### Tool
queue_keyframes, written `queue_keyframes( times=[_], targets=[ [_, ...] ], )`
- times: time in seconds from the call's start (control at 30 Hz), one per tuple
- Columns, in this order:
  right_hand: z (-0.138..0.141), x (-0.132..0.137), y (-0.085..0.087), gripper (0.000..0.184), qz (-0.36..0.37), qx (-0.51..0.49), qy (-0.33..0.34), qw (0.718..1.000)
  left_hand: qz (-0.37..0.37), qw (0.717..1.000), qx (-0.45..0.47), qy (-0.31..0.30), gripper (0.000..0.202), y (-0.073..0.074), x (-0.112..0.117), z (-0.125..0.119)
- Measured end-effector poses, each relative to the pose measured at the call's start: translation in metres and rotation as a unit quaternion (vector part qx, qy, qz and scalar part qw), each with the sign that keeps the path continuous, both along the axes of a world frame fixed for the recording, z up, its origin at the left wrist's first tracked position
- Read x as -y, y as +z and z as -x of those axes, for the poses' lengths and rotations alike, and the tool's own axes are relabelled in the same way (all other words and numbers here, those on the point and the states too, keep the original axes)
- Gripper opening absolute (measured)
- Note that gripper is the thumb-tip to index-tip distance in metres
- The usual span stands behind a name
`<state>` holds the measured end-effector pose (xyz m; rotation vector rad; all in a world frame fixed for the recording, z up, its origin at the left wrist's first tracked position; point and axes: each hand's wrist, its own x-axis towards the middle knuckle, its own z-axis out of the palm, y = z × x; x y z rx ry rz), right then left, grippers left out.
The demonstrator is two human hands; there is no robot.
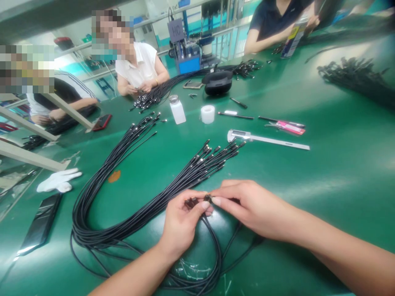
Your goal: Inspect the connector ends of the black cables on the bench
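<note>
My left hand (182, 220) is closed around the ends of black cables, with a connector pinched between thumb and forefinger. My right hand (249, 205) pinches at that same small dark connector (207, 198) from the right, so the fingertips of both hands meet there. Below them the cables (219, 250) loop down over the green table. Just beyond my hands lies a long bundle of black cables (148, 199), curving to the left, its plug ends fanned out. Fingers partly hide the connector, and its exact type cannot be made out.
Digital calipers (268, 139), a tape roll (207, 114), a white bottle (177, 110), pens (236, 115) and a black case (218, 83) stand or lie farther back. At left are a white glove (58, 180) and a black pouch (40, 222). Other people (140, 68) sit across the table.
</note>
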<state>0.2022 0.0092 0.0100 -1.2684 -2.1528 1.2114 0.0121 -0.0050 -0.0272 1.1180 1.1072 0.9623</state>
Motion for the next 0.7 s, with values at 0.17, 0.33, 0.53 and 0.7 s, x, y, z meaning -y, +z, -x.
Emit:
queue_keyframes(
  times=[0.17, 0.33, 0.53, 0.7],
  targets=[
    [-0.0038, -0.0040, -0.0002, 0.036, -0.001, 0.032, -0.016, 0.999, 0.032, 0.999, 0.008, 0.009, 0.023, 0.0012, 0.0008, -0.0004],
    [-0.0035, -0.0047, 0.0044, 0.036, 0.013, -0.013, -0.001, 1.000, 0.055, 0.998, 0.016, -0.010, 0.028, 0.0028, 0.0000, -0.0013],
    [-0.0022, -0.0034, 0.0060, 0.037, 0.023, -0.025, -0.002, 0.999, 0.056, 0.998, 0.014, -0.020, 0.030, 0.0029, 0.0002, -0.0009],
    [-0.0022, -0.0041, 0.0048, 0.030, 0.022, -0.006, -0.032, 0.999, 0.057, 0.998, 0.012, -0.022, 0.029, 0.0036, 0.0007, -0.0008]
  ],
)
